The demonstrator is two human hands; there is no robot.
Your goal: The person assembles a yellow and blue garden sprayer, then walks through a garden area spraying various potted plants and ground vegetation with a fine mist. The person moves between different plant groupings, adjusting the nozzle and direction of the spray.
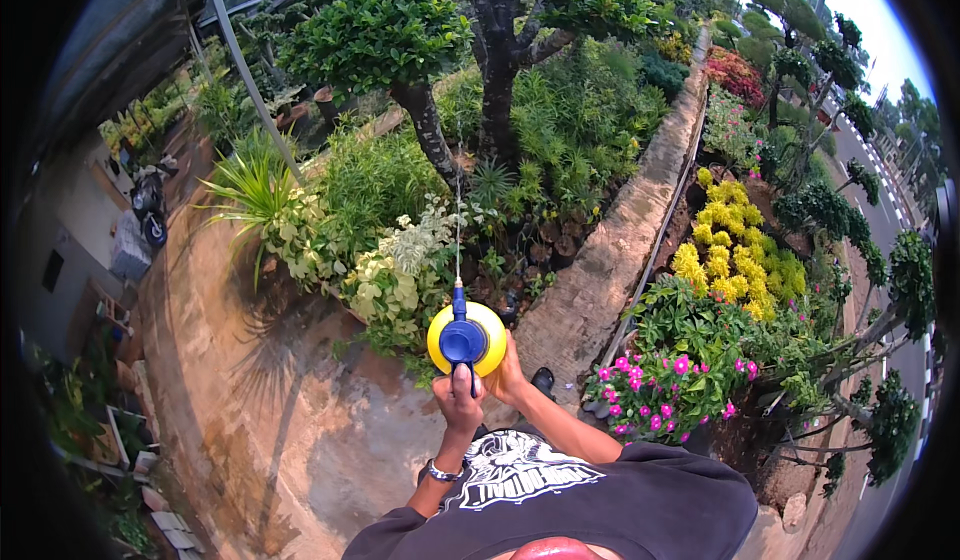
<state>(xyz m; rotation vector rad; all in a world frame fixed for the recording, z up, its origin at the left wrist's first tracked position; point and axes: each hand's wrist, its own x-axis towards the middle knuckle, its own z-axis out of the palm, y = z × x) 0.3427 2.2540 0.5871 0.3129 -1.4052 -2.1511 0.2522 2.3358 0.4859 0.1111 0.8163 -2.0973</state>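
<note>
A pump sprayer with a round yellow tank (492, 335) and a blue head (462, 340) is held out in front of my chest. My left hand (459, 401), a bracelet at its wrist, grips the blue handle with the thumb on top. Against the right side of the tank, my right hand (510, 374) supports it; most of its fingers are hidden behind the tank. From the nozzle (458, 282) a thin stream of water (458, 215) shoots forward towards the plants and the tree trunk (499, 102).
Cream-leaved shrubs (382, 290) border the paved ground (225, 350). A concrete path (600, 252) runs ahead. To its right grow yellow foliage plants (724, 249) and pink flowers (652, 387), with a road (870, 177) beyond. A parked motorcycle (150, 204) stands far left.
</note>
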